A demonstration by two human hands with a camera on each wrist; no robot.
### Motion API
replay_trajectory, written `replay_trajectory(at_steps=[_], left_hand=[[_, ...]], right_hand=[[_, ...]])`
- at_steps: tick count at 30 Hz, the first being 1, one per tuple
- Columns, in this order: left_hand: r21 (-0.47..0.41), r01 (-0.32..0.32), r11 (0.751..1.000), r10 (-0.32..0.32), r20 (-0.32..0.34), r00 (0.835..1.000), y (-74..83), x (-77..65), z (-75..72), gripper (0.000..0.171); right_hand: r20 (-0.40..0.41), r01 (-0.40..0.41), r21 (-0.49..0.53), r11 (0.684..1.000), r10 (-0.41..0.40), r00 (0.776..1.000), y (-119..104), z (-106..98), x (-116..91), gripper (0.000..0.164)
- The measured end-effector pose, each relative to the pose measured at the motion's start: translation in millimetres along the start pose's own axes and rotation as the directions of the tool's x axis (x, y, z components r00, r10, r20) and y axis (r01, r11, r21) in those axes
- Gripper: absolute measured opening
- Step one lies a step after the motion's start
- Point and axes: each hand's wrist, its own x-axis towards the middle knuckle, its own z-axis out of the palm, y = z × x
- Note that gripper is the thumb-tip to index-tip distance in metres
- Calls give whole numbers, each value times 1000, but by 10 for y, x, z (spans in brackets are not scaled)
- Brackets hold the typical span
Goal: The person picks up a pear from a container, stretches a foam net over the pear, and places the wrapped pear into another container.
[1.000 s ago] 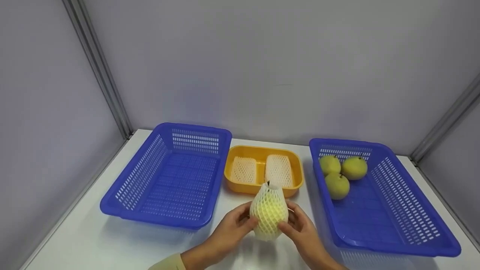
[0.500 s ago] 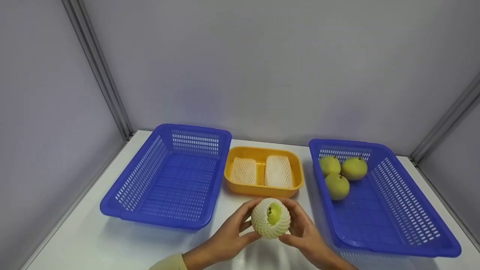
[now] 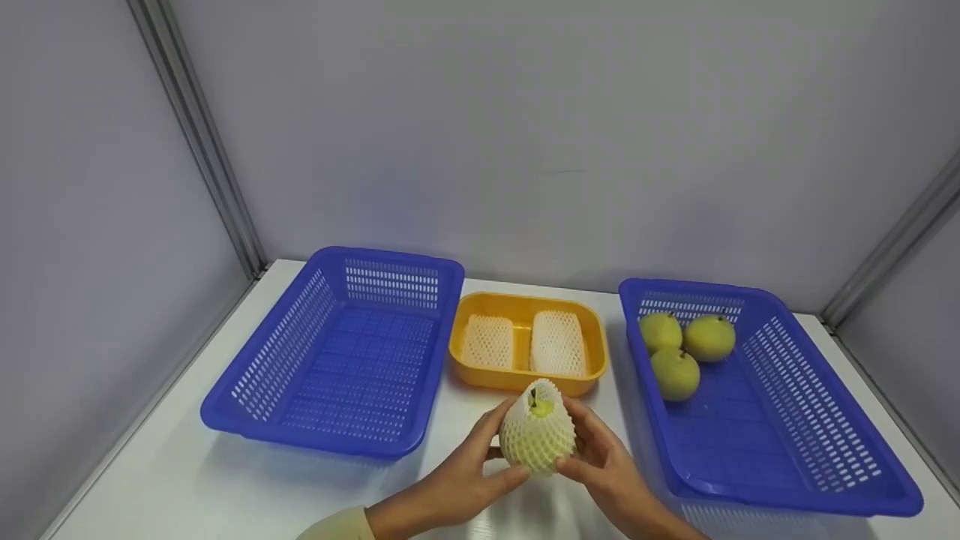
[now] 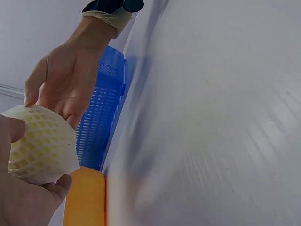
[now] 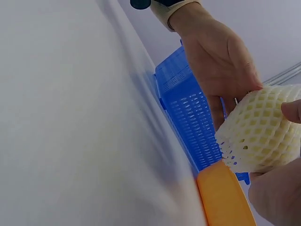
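Observation:
A pale green pear (image 3: 538, 435) in a white foam net sleeve (image 4: 44, 143) is held above the table between both hands. Its stem and a patch of bare skin show through the sleeve's top opening. My left hand (image 3: 465, 480) grips it from the left, thumb on the near side. From the right, my right hand (image 3: 611, 472) holds it, thumb also in front. In the right wrist view the net's open lower edge extends past the fruit. Just beyond the hands stands an orange tray (image 3: 491, 379) with flat foam net sleeves (image 3: 557, 343) in its two compartments.
To the left is a blue basket (image 3: 360, 375) with bare floor and slotted walls. Another blue basket (image 3: 750, 442) stands to the right, with three unwrapped pears (image 3: 675, 373) at its far left. Grey panels (image 3: 555, 135) enclose the white table (image 3: 150, 487) at the back and sides.
The wrapped pear stood upright, then tipped its top toward the head camera, and now is partly tilted back up. Both hands keep their hold; baskets and tray stay put.

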Motion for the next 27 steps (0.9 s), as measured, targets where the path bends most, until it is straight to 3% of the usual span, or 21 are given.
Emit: replay_trajectory(at_steps=[4,11,21,27], left_hand=[[24,78,997,-77,-34,996,79,33,2,85],[40,54,998,-51,-78,996,172,86,-34,80],[22,121,992,-117,-121,986,293,94,-140,81],[-1,116,993,-115,-133,984,447,38,-316,78]], right_hand=[[-42,-42,3,999,42,998,-20,40,5,66],[-13,-58,31,998,59,998,-101,105,3,62],[103,-17,143,990,2,995,-216,139,17,51],[55,-17,137,990,10,998,-249,204,95,41]])
